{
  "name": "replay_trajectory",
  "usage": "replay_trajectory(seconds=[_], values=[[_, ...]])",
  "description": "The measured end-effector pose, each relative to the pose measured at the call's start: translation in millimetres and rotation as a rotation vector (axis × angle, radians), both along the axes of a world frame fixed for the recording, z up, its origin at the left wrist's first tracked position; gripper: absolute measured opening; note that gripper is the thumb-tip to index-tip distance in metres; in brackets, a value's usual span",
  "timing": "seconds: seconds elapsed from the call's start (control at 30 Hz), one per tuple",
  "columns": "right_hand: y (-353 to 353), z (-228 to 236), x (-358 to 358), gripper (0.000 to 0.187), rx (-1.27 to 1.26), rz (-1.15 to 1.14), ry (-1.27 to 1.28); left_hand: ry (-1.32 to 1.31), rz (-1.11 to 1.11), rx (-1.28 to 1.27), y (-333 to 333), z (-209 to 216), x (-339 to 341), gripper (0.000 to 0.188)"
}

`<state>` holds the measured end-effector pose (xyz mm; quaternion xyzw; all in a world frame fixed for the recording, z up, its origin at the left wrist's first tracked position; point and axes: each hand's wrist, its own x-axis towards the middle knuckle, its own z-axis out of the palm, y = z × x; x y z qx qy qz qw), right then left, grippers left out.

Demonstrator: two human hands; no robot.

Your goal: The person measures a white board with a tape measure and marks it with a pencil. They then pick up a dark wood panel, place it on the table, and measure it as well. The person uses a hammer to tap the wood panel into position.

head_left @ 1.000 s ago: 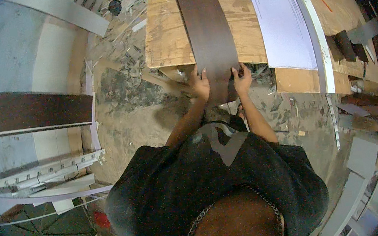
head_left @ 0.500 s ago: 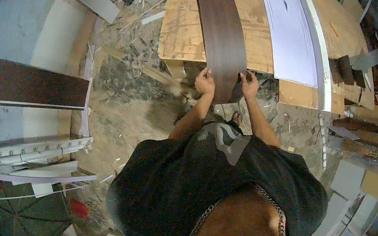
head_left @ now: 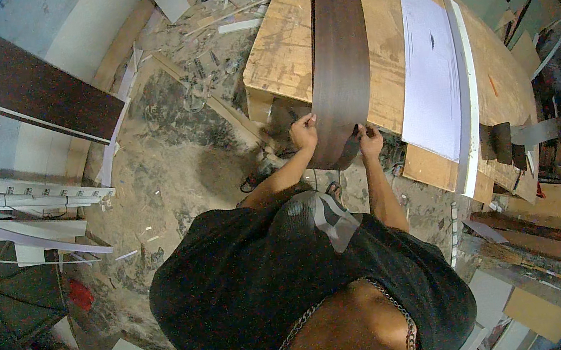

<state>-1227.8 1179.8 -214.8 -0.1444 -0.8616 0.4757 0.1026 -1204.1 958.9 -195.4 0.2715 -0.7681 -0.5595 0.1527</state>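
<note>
1. The left hand (head_left: 303, 131) grips the near end of a long dark-brown veneer strip (head_left: 340, 61), fingers closed on its left edge.
2. The right hand (head_left: 369, 140) pinches its right edge.
3. The strip lies lengthwise on the pale plywood workbench (head_left: 279, 55), its near end overhanging.

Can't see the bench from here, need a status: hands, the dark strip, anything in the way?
Left hand and right hand both grip near end of dark veneer strip. Strip lies lengthwise on plywood bench. White sheet beside it, apart.
</note>
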Motion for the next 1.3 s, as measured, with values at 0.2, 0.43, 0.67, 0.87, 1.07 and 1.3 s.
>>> replay_trajectory(seconds=[0.2, 0.43, 0.67, 0.87, 1.07, 1.3], values=[[-14.9, 17.0, 4.1, 0.030, 0.054, 0.027, 0.031, 0.108, 0.002, 0.025, -12.1, -14.4, 1.7, 0.031], [6.9, 12.1, 20.2, 0.034, -0.031, 0.029, 0.060, 0.060, -0.176, -0.042, -3.2, -15.3, 3.3, 0.026], [11.9, 45.7, 41.4, 0.059, 0.239, 0.051, -0.031, 0.617, -0.353, -0.040, -19.4, -80.6, -12.1, 0.028], [89.3, 132.1, 100.8, 0.035, -0.314, 0.092, -0.177, 0.406, -0.278, 0.034, -24.5, -44.5, -0.1, 0.027], [304.2, 221.2, 129.2, 0.019, -0.321, -0.422, 0.181, 0.244, -0.170, -0.014, 4.3, -6.7, 8.1, 0.025], [738.5, 145.9, 50.5, 0.021, -0.344, -0.792, 0.343, -0.013, -0.023, -0.365, -21.6, -56.0, 0.2, 0.036]])
